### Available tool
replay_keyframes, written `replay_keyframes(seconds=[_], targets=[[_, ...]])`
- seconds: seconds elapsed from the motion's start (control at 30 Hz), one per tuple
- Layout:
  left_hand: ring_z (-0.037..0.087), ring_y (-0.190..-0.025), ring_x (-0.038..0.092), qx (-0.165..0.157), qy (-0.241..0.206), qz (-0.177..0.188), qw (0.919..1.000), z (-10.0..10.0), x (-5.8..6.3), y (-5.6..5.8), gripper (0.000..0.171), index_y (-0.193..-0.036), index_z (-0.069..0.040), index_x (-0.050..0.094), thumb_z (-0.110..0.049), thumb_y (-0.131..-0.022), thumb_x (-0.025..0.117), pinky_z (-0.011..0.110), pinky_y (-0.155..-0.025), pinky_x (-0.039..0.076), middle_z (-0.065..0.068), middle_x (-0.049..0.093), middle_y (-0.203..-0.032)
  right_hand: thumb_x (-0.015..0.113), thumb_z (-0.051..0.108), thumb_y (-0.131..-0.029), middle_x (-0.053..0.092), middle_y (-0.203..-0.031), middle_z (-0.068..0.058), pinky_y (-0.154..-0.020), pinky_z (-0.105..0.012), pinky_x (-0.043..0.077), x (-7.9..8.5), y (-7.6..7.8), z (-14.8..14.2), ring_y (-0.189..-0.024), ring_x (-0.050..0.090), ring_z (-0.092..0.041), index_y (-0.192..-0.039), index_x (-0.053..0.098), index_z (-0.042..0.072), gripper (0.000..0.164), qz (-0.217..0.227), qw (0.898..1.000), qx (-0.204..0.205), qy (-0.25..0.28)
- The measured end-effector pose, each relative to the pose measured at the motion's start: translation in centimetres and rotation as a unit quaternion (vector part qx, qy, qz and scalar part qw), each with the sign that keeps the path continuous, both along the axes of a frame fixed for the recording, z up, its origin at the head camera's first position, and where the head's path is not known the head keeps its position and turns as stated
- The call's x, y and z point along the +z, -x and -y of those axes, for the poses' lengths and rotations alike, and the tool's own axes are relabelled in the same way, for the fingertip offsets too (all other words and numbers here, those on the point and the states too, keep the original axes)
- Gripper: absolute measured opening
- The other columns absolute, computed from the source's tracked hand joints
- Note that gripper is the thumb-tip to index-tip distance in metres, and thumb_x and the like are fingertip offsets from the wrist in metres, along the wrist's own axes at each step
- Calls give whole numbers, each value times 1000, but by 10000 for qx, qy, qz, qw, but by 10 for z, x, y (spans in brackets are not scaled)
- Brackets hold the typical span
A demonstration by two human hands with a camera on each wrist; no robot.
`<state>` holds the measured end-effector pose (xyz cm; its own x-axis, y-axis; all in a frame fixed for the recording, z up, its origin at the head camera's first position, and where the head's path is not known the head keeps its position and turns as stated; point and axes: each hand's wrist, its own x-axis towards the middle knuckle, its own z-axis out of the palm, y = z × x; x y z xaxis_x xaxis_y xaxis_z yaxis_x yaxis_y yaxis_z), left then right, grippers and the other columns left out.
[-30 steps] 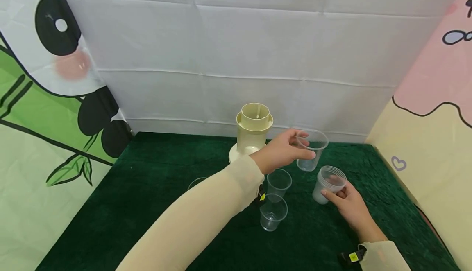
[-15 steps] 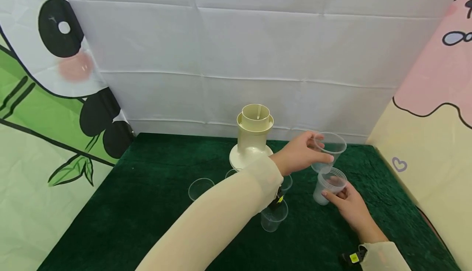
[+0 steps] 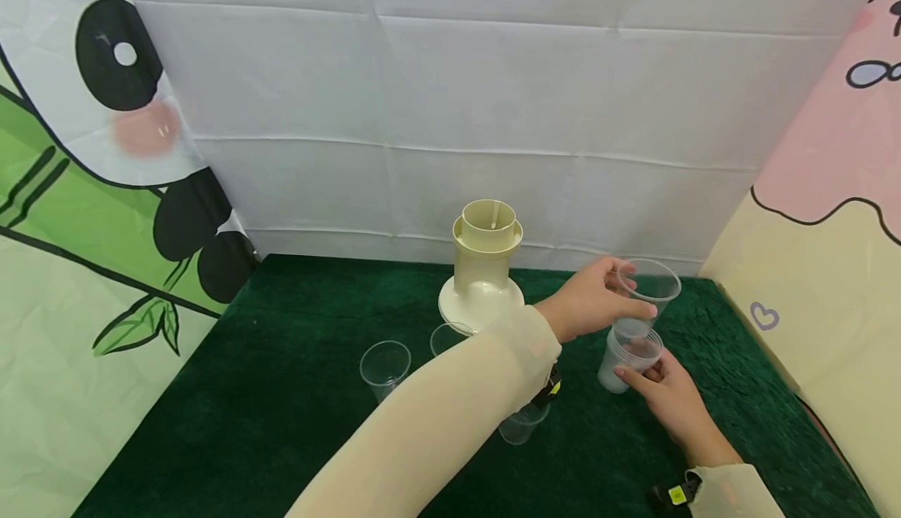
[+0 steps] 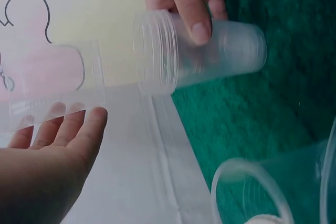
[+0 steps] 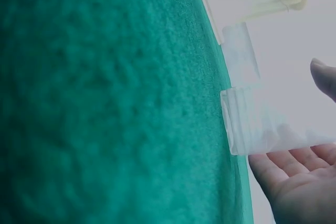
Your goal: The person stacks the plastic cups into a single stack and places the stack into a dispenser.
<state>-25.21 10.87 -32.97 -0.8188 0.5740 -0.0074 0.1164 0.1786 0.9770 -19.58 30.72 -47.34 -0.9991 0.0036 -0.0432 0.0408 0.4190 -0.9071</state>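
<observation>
My left hand (image 3: 591,299) grips a single clear plastic cup (image 3: 655,287) by its side, rim upward. Its base is close over the mouth of a stack of nested clear cups (image 3: 622,365), overlapping it in the head view. My right hand (image 3: 672,397) holds that stack upright, thumb on the near side. In the left wrist view, a gap separates the single cup (image 4: 58,85) from the stacked rims (image 4: 157,51). The right wrist view shows the stack (image 5: 244,121) against the fingers (image 5: 294,161) of my right hand.
A cream cylindrical stand (image 3: 486,267) on a round base is at the back of the green cloth (image 3: 281,377). Single clear cups stand left of my left forearm, one cup (image 3: 385,365) furthest left. Another cup (image 3: 521,428) is partly behind the sleeve.
My left hand has moved right with its cup, from beside the stack to over it. The right hand and the stack have stayed in place.
</observation>
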Motion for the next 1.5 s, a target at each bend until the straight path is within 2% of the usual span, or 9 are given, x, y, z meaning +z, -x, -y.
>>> replay_keyframes(seconds=[0.13, 0.47, 0.77, 0.97, 1.13, 1.3, 1.5], targets=[[6, -105, 60, 10, -27, 25, 10000, -5, -3, -4, 54, -139, -20, 57, -23, -91, 82, 32, -87, 53, -9, 63, -118, 66, 40, -102, 41, -155, -28, -107, -57, 45, 0, 0, 1, -139, 47, -40, -159, 23, 1, 82, -25, 10000, -15, -14], [5, -105, 59, 92, 126, -24, 9999, -13, -12, -8, 53, -136, -22, 58, -23, -90, 84, 31, -87, 53, -13, 62, -114, 66, 40, -102, 37, -158, -28, -110, -61, 40, 0, 1, 0, -142, 42, -43, -160, 21, 0, 84, 69, 9999, -17, 150], [5, -101, 59, 144, 359, -30, 9992, -14, -19, -11, 52, -134, -22, 60, -23, -89, 85, 31, -88, 54, -13, 62, -112, 65, 38, -103, 43, -154, -27, -104, -47, 50, 0, 1, 0, -138, 48, -38, -158, 24, -1, 79, 0, 9999, 15, 109], [5, -103, 59, 215, 416, -106, 9988, -17, -19, -13, 52, -133, -21, 60, -23, -88, 85, 30, -90, 54, -11, 64, -115, 65, 38, -103, 44, -153, -27, -101, -42, 52, 1, 1, 1, -137, 49, -38, -157, 23, -1, 79, 36, 9999, 17, 164], [5, -104, 59, 330, 353, -20, 9988, -18, -19, -15, 51, -132, -22, 60, -24, -88, 86, 31, -91, 53, -10, 65, -117, 65, 37, -103, 44, -153, -26, -99, -34, 52, 0, 1, 1, -137, 49, -37, -158, 23, -1, 78, -18, 9998, 62, 162], [5, -105, 59, 403, 319, -13, 9987, -20, -20, -16, 51, -132, -22, 60, -23, -88, 86, 30, -91, 53, -10, 64, -117, 65, 37, -104, 44, -153, -26, -98, -34, 53, 0, 1, 1, -137, 49, -37, -157, 24, 0, 77, -52, 9999, 56, 86], [5, -102, 58, 459, 385, -87, 9982, -22, -23, -15, 52, -133, -20, 59, -24, -88, 86, 30, -88, 54, -10, 63, -116, 64, 38, -104, 43, -154, -25, -101, -41, 52, -1, 0, 0, -137, 48, -37, -158, 24, 0, 77, -19, 10000, 46, 36]])
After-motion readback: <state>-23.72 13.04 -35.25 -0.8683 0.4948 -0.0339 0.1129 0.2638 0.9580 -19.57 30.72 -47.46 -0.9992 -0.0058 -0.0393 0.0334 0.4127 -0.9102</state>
